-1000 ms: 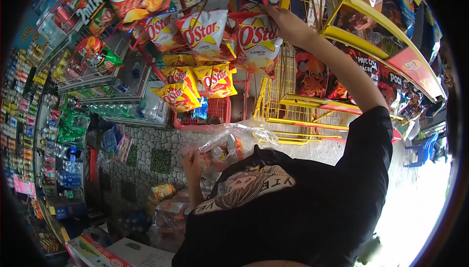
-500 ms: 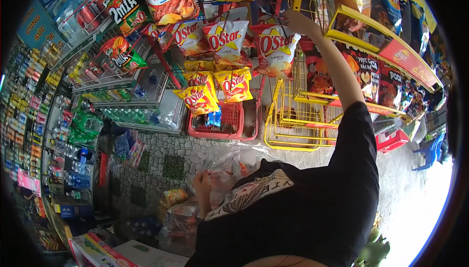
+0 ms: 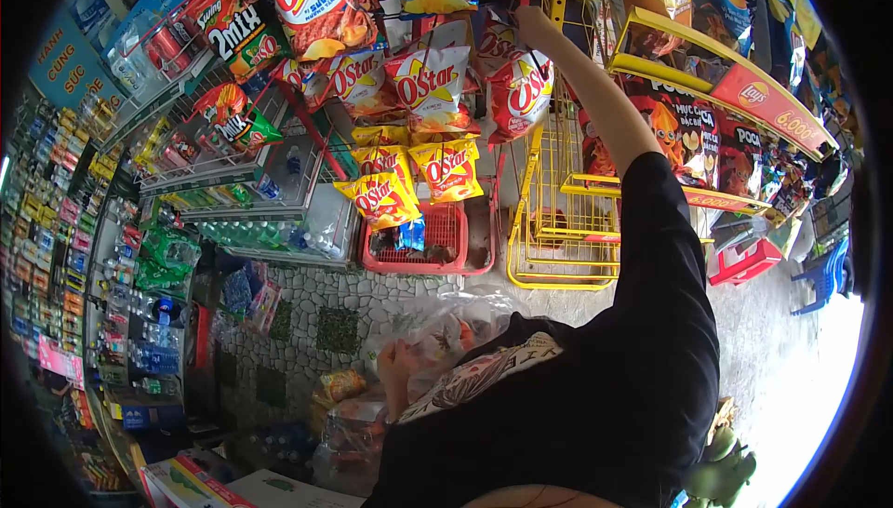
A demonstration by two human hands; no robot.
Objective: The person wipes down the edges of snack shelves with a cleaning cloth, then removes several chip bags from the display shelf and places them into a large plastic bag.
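High on the display rack, my right hand (image 3: 534, 30) is closed near the tops of the hanging O'Star chip bags. What its fingers hold is too small to tell. Just below it, a red and white O'Star bag (image 3: 519, 97) hangs turned partly sideways. Another O'Star bag (image 3: 428, 87) hangs to its left, above small yellow O'Star bags (image 3: 446, 169). Low in front of my shirt, my left hand (image 3: 397, 363) is closed at the edge of a large clear plastic bag (image 3: 437, 327) with red packets inside.
A yellow wire rack (image 3: 561, 282) stands right of a red basket (image 3: 414, 262). Poca bags (image 3: 741, 164) hang on the right under a Lay's shelf strip (image 3: 758, 99). Drink shelves (image 3: 223, 203) line the left. A yellow packet (image 3: 343, 384) lies near my left hand.
My right hand has moved left along the rack. The O'Star bag below it has shifted left and turned sideways. My left hand remains at the clear plastic bag.
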